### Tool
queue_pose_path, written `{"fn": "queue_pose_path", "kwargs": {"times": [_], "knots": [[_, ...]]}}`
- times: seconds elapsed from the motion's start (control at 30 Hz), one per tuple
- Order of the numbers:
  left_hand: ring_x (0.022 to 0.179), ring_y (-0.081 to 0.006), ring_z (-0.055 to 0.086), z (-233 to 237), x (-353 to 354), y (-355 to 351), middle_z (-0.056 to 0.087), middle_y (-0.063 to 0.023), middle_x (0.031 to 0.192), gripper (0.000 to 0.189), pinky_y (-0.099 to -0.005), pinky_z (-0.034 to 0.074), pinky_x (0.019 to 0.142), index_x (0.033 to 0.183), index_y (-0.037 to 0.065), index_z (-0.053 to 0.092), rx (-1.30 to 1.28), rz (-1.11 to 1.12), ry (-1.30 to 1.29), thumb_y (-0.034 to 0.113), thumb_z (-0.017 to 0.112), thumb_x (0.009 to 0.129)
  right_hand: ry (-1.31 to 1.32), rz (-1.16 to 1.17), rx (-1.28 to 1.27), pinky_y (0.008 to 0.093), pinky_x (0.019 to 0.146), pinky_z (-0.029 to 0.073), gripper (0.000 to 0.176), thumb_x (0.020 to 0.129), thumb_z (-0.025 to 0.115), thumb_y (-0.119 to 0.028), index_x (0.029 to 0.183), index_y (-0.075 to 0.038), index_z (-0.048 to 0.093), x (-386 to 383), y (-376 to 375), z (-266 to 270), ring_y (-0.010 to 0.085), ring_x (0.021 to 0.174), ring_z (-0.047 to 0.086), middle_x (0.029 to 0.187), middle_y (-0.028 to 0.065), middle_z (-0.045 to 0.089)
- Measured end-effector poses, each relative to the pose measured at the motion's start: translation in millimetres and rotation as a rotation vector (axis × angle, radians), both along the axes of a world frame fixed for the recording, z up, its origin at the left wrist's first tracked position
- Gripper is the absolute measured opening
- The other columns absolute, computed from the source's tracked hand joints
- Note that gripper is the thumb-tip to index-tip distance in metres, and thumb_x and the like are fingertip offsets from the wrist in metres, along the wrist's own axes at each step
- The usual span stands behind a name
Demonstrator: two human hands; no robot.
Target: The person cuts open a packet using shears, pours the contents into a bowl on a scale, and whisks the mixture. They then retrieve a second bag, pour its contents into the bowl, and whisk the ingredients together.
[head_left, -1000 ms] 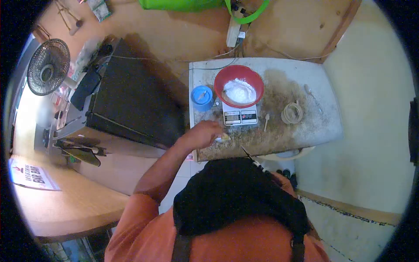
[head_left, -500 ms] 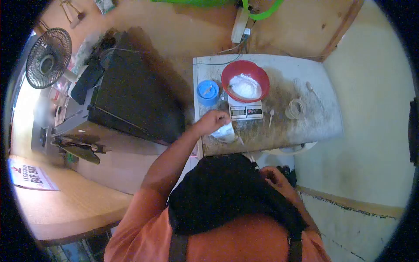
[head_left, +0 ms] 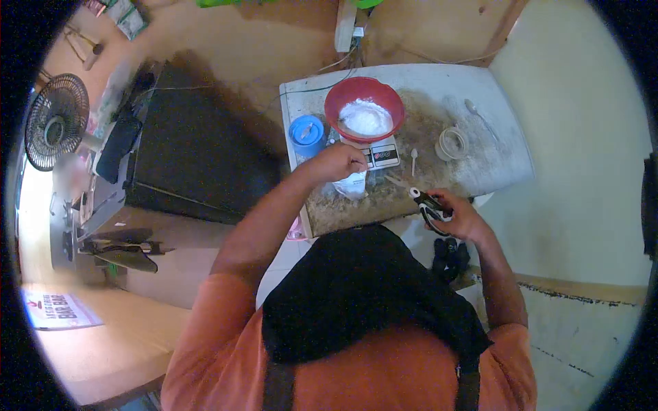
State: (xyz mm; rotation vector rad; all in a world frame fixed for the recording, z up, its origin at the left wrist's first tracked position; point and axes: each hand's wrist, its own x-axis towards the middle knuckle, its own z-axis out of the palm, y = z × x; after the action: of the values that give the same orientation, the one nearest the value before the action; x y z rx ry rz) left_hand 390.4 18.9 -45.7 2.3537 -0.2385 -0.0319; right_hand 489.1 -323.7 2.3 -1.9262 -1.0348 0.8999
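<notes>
Body: the person leans over the near edge of the table (head_left: pixel 504 164), a dark apron over an orange shirt filling the bottom of the view.
Right hand: the right hand (head_left: pixel 465 218) is clenched round the black handles of a pair of scissors (head_left: pixel 426 203) at the table's near edge. A moment ago this hand was low at the apron and no scissors showed.
Scissors: the blades point left toward the bag, near it but apart; whether they are parted is too small to tell.
Left hand: the left hand (head_left: pixel 340 163) pinches the top of a small pale bag (head_left: pixel 353 185), just in front of the scale.
Bag: it hangs from the fingers with its bottom at or on the stained tabletop. A second ago it lay flat under the hand near the edge.
What changed: bag and cutting tool are now both in hand and brought close together over the table.
Scale: a kitchen scale (head_left: pixel 382 155) stands beyond the bag, a small spoon (head_left: pixel 413 162) just to its right.
Bowl: a red bowl (head_left: pixel 339 103) sits on the scale with white powder (head_left: pixel 365 118) inside.
Beside it: a blue tub (head_left: pixel 306 134) on the left, a pale ring (head_left: pixel 452 142) and a long spoon (head_left: pixel 480 116) on the right.
Far left: a dark cabinet (head_left: pixel 199 157) and a fan (head_left: pixel 56 123).
</notes>
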Motion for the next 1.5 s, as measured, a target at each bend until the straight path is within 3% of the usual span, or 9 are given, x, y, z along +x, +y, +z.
{"fn": "queue_pose_path", "kwargs": {"times": [0.23, 0.33, 0.43, 0.57, 1.0, 1.1, 1.17, 1.27, 1.5], "knots": [[0.085, -0.0285, 0.065, -37, 4, 3, 0.067, -0.0135, 0.091, 0.012, -0.0363, 0.05, 0.075, 0.095, 0.003, 0.067, -0.315, 0.237, 0.0, 0.008, 0.061, 0.086, 0.08, -0.251, 0.155, 0.0292, 0.08, 0.046, 0.079, 0.063, 0.086, -0.01, 0.131, -0.008, 0.045, -12, 1, -51, 0.0144, 0.086, 0.055, 0.096, 0.0016, 0.056], [0.084, -0.0303, 0.065, -22, -14, 13, 0.067, -0.0144, 0.092, 0.013, -0.0363, 0.05, 0.075, 0.096, 0.002, 0.066, 0.036, 0.299, 0.207, 0.01, 0.06, 0.088, 0.201, -0.347, 0.065, 0.0288, 0.08, 0.046, 0.077, 0.064, 0.086, -0.008, 0.13, -0.006, 0.046, -31, 24, -61, 0.0143, 0.085, 0.055, 0.092, 0.0014, 0.055], [0.083, -0.0321, 0.063, -23, -30, 4, 0.065, -0.0149, 0.09, 0.012, -0.0384, 0.05, 0.073, 0.092, 0.003, 0.066, -0.093, 0.389, -0.001, 0.009, 0.06, 0.084, 0.283, -0.486, 0.208, 0.0292, 0.081, 0.049, 0.074, 0.067, 0.083, -0.006, 0.129, -0.004, 0.044, -38, 46, -75, 0.0155, 0.089, 0.059, 0.097, 0.0047, 0.059], [0.084, -0.0341, 0.06, 0, -31, -19, 0.063, -0.0146, 0.082, 0.017, -0.0428, 0.048, 0.073, 0.085, 0.006, 0.067, 0.233, 0.095, -0.269, 0.003, 0.06, 0.07, 0.286, -0.503, 0.392, 0.031, 0.082, 0.051, 0.072, 0.07, 0.08, -0.003, 0.13, -0.003, 0.041, -35, 68, -81, 0.0184, 0.093, 0.062, 0.109, 0.0107, 0.062], [0.078, -0.032, 0.061, -5, -16, -12, 0.061, -0.0124, 0.074, 0.005, -0.0407, 0.048, 0.069, 0.081, 0.005, 0.067, 0.09, 0.043, -0.316, 0.01, 0.065, 0.08, 0.031, -0.338, 0.368, 0.0344, 0.08, 0.051, 0.057, 0.072, 0.075, -0.008, 0.122, -0.008, 0.047, -19, 145, -78, 0.0217, 0.091, 0.064, 0.101, 0.0133, 0.065], [0.08, -0.0246, 0.062, -17, -26, -2, 0.064, -0.0093, 0.083, 0.019, -0.0367, 0.05, 0.075, 0.097, 0.006, 0.067, -0.017, 0.129, -0.198, 0.011, 0.07, 0.079, 0.025, -0.371, 0.366, 0.0342, 0.078, 0.05, 0.053, 0.073, 0.073, -0.006, 0.119, -0.007, 0.047, -19, 145, -67, 0.0214, 0.089, 0.064, 0.1, 0.0135, 0.064], [0.092, -0.0167, 0.06, -49, -40, 0, 0.064, -0.0064, 0.102, 0.048, -0.0338, 0.048, 0.085, 0.118, 0.007, 0.058, -0.704, 0.334, 0.01, 0.01, 0.078, 0.074, 0.016, -0.406, 0.325, 0.0341, 0.078, 0.05, 0.051, 0.073, 0.072, -0.005, 0.118, -0.006, 0.047, -18, 145, -74, 0.0215, 0.088, 0.064, 0.099, 0.0131, 0.064], [0.106, -0.0144, 0.055, -57, -60, -18, 0.059, -0.0049, 0.117, 0.071, -0.0337, 0.045, 0.093, 0.13, 0.006, 0.047, -0.686, 0.296, 0.191, 0.008, 0.082, 0.069, 0.079, -0.386, 0.473, 0.0331, 0.076, 0.05, 0.054, 0.075, 0.072, -0.006, 0.12, -0.005, 0.044, -18, 147, -95, 0.021, 0.085, 0.063, 0.095, 0.0118, 0.063], [0.109, -0.014, 0.054, -24, -66, -36, 0.058, -0.0022, 0.12, 0.068, -0.0335, 0.042, 0.095, 0.13, 0.006, 0.046, -1.082, 0.129, 0.057, 0.009, 0.08, 0.071, 0.366, -0.408, 0.603, 0.0277, 0.069, 0.048, 0.06, 0.071, 0.078, -0.007, 0.12, -0.006, 0.043, -48, 150, 34, 0.0121, 0.076, 0.055, 0.085, 0.0015, 0.056]]}}
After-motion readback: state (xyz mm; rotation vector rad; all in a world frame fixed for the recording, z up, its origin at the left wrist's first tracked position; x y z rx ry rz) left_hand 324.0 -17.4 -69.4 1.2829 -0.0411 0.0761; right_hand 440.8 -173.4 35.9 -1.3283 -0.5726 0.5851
